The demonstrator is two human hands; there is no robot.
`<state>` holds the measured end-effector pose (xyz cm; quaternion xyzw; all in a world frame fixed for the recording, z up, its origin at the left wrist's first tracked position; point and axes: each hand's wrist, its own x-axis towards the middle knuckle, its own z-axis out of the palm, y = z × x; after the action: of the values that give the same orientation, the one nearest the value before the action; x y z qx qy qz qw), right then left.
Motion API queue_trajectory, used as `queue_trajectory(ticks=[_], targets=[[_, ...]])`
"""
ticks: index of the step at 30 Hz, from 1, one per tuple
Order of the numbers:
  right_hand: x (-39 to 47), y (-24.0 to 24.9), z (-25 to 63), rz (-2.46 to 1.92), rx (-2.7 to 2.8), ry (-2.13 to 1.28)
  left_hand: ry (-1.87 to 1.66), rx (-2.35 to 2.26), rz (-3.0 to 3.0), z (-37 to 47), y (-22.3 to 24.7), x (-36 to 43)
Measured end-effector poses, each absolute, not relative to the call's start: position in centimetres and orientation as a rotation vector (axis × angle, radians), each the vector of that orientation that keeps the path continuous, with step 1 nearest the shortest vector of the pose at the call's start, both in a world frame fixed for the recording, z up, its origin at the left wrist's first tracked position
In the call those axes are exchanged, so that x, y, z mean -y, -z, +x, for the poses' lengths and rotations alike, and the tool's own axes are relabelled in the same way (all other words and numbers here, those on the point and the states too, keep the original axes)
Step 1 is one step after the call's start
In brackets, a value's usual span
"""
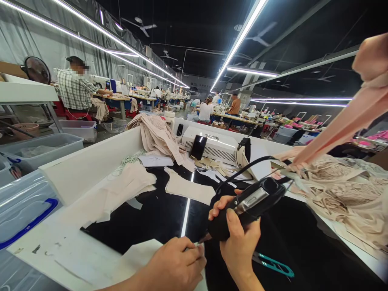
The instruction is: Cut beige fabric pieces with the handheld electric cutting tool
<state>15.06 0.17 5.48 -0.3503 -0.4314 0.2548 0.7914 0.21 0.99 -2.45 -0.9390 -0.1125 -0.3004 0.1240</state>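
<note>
Grasping a black corded tool (256,200) in the right grip (239,238), pinching pale fabric (141,252) in the left grip (178,262), over a black-topped surface (306,234), near teal snips (274,264).

The black tabletop (291,242) is smooth and very shiny, and it shows a white line of light. The cut cream pieces (189,188) look like soft, matt cloth. The black tool (251,206) looks like plastic, with a shiny metal strip. The clear bins (30,206) are glossy plastic. The pink strap (342,125) is cloth. The blue-green snips (274,264) look like smooth plastic.
</note>
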Motion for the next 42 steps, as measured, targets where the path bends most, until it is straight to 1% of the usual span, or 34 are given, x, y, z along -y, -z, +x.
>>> queue_trajectory(ticks=[13, 18, 34, 38, 42], targets=[[-0.1, -5.5, 14.9, -0.763, 0.926, -0.544, 0.884, 0.325, -2.770, 0.0, 2.2, -1.0], [0.0, -5.8, 14.6, -0.740, 0.922, -0.556, 0.832, 0.312, -2.770, 0.1, 2.1, -1.0], [-0.1, -5.2, 14.8, -0.771, 0.926, -0.546, 0.803, 0.316, -2.764, 0.1, 1.9, -0.9], [-0.1, -5.7, 14.9, -0.812, 0.935, -0.532, 0.818, 0.373, -2.813, -0.2, 1.7, -0.8], [0.6, -6.9, 16.0, -0.912, 0.938, -0.477, 0.813, 0.519, -2.916, -1.8, 0.4, -1.5]])
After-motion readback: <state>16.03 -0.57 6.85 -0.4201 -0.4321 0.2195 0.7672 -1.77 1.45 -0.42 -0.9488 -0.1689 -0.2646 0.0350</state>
